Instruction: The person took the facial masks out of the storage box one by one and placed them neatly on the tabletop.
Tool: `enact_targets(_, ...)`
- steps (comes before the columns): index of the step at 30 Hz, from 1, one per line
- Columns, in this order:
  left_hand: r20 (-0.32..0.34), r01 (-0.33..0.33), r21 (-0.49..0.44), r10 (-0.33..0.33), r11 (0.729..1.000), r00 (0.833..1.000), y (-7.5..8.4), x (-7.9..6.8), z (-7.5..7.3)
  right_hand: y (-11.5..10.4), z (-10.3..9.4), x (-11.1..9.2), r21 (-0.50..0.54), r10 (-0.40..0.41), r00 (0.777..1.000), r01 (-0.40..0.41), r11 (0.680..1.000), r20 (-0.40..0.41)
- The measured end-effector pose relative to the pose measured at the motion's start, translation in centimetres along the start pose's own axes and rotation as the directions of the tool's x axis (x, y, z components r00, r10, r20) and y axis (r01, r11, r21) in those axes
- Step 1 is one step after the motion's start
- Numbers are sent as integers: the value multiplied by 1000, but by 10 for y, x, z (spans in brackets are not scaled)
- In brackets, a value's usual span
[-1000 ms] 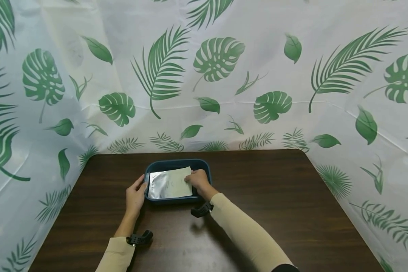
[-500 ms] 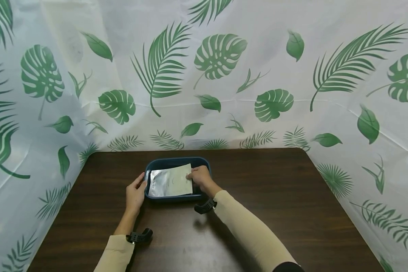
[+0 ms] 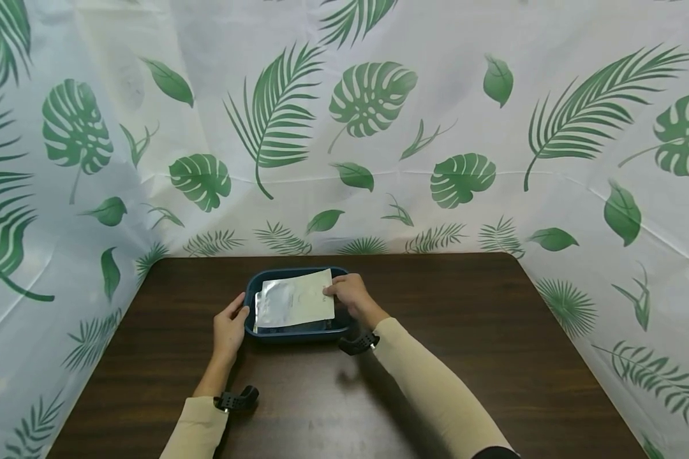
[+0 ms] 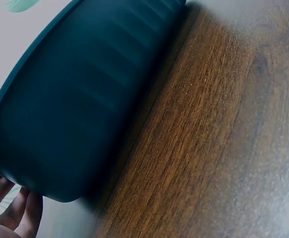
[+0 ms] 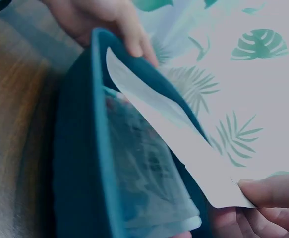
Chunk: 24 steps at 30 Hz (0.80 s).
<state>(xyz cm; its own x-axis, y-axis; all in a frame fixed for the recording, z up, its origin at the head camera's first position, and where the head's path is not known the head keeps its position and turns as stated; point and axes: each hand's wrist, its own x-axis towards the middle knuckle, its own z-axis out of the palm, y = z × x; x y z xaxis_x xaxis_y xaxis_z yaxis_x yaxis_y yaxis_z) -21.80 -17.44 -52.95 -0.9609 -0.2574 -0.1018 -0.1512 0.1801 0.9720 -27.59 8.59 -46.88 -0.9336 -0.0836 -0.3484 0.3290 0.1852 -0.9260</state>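
Note:
A dark blue plastic bin [image 3: 298,336] stands near the back of the table. My left hand [image 3: 228,331] holds its left end, fingers at the rim; the left wrist view shows fingertips [image 4: 25,210] against the end wall. Between thumb and fingers, my right hand [image 3: 353,296] pinches the right edge of a flat foil packet [image 3: 304,296], silver on the left and pale cream on the right. In the right wrist view this packet [image 5: 184,148] slants above a shiny clear-looking packet [image 5: 144,163] lying in the bin. Print on the packets is too small to read.
The dark wood-look table [image 3: 465,338] extends to the right and in front of the bin. A white sheet with green leaf prints [image 3: 402,210] hangs behind and along both sides. Each wrist wears a black strap device [image 3: 238,400].
My right hand has moved right and slightly back, lifting the foil packet and uncovering another packet beneath it. My left hand has stayed at the bin's left end.

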Motion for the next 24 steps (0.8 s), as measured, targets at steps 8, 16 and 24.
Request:
enact_targets(8, -13, 2, -12, -2, 1000, 1000, -2, 1, 0, -10, -20, 0, -1, 1, 1000, -1, 1000, 1)
enact_targets(16, -17, 0, -12, 0, 1000, 1000, -3, 0, 0, -14, -52, 1, 1, -17, 1000, 17, 1000, -18)
enact_targets(24, -27, -8, -32, 8, 999, 1000, -2, 0, 3, -14, -89, 5, 10, -27, 999, 27, 1000, -21)
